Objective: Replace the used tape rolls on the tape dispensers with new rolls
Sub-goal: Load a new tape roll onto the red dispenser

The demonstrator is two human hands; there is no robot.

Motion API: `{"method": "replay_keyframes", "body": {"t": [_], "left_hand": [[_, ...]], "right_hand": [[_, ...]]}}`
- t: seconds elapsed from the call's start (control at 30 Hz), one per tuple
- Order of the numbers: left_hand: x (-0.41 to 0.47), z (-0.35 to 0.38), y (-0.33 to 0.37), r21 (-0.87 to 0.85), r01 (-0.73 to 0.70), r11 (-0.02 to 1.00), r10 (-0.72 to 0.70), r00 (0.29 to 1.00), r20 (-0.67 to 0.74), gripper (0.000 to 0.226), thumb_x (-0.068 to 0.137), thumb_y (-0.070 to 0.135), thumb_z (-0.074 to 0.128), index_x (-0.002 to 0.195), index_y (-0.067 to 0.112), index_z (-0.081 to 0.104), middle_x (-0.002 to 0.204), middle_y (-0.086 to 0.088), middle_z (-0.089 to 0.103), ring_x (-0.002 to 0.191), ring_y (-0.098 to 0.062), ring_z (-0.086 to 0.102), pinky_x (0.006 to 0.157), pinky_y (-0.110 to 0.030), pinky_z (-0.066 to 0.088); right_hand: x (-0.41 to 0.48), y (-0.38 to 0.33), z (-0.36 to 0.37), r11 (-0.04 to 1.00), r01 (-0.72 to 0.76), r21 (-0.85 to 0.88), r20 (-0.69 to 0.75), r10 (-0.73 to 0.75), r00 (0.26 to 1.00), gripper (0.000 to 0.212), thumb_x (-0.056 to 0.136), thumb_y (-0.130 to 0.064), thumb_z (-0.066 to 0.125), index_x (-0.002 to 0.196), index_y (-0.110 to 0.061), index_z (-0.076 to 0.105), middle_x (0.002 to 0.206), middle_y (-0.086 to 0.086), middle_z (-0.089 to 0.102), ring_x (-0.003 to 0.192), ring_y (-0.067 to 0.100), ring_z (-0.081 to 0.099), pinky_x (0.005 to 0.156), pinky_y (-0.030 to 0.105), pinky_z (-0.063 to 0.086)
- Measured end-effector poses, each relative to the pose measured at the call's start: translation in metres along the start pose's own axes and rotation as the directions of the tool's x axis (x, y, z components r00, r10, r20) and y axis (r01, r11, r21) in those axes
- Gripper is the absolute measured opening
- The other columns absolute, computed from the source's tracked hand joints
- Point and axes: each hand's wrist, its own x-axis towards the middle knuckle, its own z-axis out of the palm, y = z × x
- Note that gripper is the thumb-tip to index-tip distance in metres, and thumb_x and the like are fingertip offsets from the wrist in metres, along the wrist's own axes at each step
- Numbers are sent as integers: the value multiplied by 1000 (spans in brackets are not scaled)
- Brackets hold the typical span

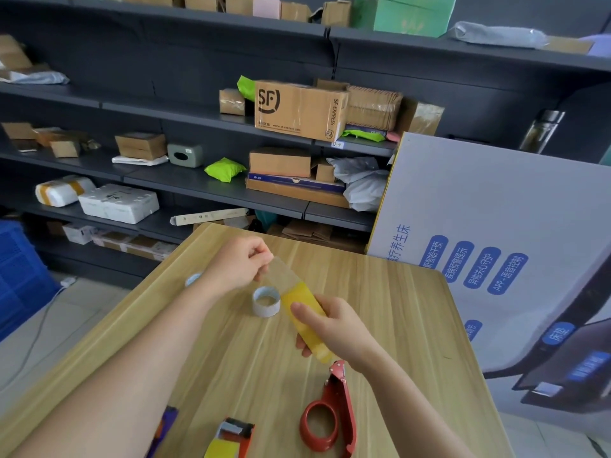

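Yellow tape roll (299, 295) held edge-on over the wooden table (380, 309), near its centre, gripped by right hand (334, 328), thumb on top. Left hand (238, 262) at 11 o'clock from the roll, pinching the clear tape strip (281, 272) stretched from it. Empty red tape dispenser (345, 404) lying at 5 o'clock. Second dispenser (233, 438), loaded with yellow tape, at 6 o'clock. Bare cardboard core (264, 311) just beside the roll at 9 o'clock.
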Motion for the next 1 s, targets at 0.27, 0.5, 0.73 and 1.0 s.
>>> {"method": "replay_keyframes", "body": {"t": [0.27,0.5,0.73,1.0], "left_hand": [[-9,70,-59,-44,149,988,-143,983,115,28,90,10,61,64,17,53,63,5,49,61,-10,43,55,-19,30],[-21,126,-103,83,320,944,-331,904,270,24,94,21,55,71,14,52,60,2,51,41,-15,44,44,-22,32],[-28,150,-131,20,442,897,-417,830,371,19,95,14,48,78,10,54,67,-10,64,46,-20,56,40,-23,37],[-29,168,-153,69,452,889,-441,809,390,21,95,14,48,76,11,56,72,-6,68,48,-18,58,41,-25,42]], "right_hand": [[4,74,2,798,-78,-598,-3,94,996,33,93,-52,52,94,-19,51,86,-4,54,81,17,53,68,29,39],[-12,135,33,691,-187,-698,-45,219,975,51,95,-54,46,126,-13,50,116,9,65,109,30,60,80,36,46],[-12,163,65,577,-112,-809,-13,174,985,49,99,-46,44,129,-7,46,117,16,66,110,36,59,74,36,34],[-3,190,85,498,-143,-856,-47,202,978,50,97,-48,46,129,-10,51,125,11,57,114,30,51,91,38,40]]}}
